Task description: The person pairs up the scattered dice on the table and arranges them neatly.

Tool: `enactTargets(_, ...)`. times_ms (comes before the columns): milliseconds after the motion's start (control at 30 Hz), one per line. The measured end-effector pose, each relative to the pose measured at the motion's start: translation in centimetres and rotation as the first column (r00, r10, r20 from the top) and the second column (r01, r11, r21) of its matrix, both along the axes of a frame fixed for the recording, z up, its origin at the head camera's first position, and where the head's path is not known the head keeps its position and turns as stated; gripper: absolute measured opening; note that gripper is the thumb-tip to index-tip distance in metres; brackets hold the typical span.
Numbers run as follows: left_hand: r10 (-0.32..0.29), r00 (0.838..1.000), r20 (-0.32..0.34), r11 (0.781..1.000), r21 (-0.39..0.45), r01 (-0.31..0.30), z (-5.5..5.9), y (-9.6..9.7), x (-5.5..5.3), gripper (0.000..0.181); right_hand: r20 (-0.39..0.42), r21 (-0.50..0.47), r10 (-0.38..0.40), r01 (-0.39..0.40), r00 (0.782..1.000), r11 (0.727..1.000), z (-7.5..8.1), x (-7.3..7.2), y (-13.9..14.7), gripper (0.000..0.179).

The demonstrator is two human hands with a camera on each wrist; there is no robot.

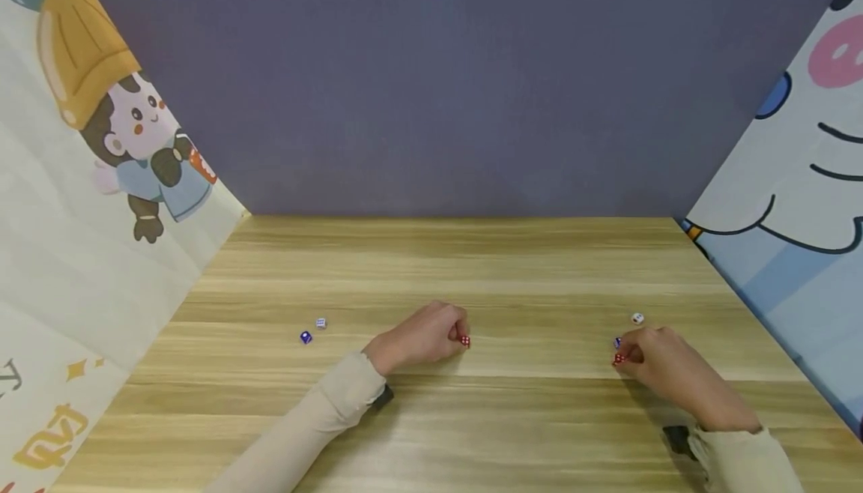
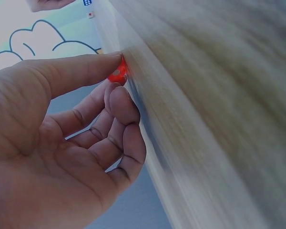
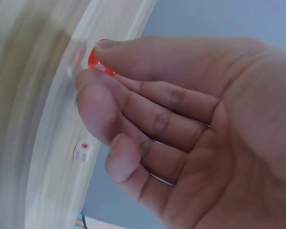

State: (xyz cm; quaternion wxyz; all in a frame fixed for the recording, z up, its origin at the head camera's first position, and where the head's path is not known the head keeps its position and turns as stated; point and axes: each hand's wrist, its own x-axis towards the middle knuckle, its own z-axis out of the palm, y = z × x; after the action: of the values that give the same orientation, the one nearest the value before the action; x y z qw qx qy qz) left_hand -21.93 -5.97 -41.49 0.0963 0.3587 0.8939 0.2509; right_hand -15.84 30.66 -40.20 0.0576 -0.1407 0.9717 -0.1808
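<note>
Near the middle of the table, my left hand [image 1: 428, 334] pinches a red die [image 1: 465, 341] between thumb and forefinger. In the left wrist view that red die [image 2: 117, 73] shows at the fingertips, close to the wood. Over on the right, my right hand [image 1: 664, 364] pinches another red die [image 1: 618, 359], seen in the right wrist view as a red piece [image 3: 99, 63] under the thumb tip. Beside those fingers is a blue die [image 1: 616, 342], partly covered by the hand. Just beyond the right hand lies a white die [image 1: 637, 318].
On the left side of the wooden table [image 1: 431, 253] lie a white die [image 1: 321, 323] and a blue die [image 1: 306, 337], close together. A grey-blue panel [image 1: 431, 88] rises along the back edge. Sheets printed with cartoons flank both sides.
</note>
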Motion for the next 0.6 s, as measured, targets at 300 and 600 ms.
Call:
enactTargets(300,-0.007,1.0,-0.001,1.0,-0.001,0.007,0.0,0.0,0.0,0.007,-0.025,-0.017,0.059,-0.059,0.998,0.998,0.4,0.1,-1.9,0.008)
enactTargets(600,0.004,1.0,-0.016,1.0,-0.015,-0.004,-0.1,0.0,-0.1,0.008,-0.09,-0.038,0.105,-0.109,0.99,0.993,0.7,-0.9,-3.6,0.008)
